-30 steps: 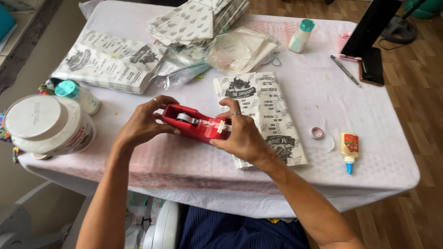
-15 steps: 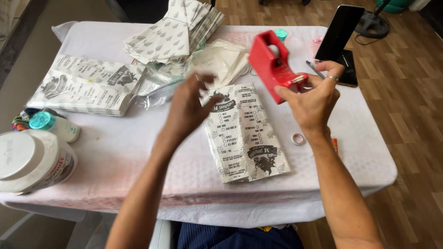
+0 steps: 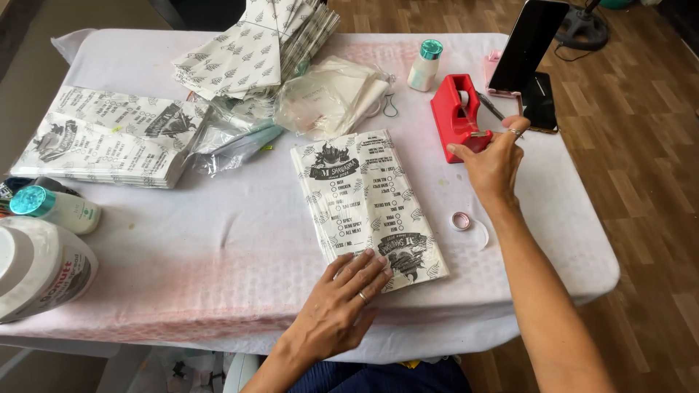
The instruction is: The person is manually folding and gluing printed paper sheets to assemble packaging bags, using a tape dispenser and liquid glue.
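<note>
A: Where do the hands sit?

B: The left hand (image 3: 342, 306) lies flat, fingers spread, on the near end of the printed white paper bag (image 3: 368, 207), seemingly pinning it to the cloth-covered surface (image 3: 218, 247).

A: And the other?

B: Right of that bag, the right hand (image 3: 491, 161) pinches the front of the red plastic tape dispenser (image 3: 453, 115), which stands upright, probably steadied there. A small tape roll (image 3: 461, 220) lies nearer.
</note>
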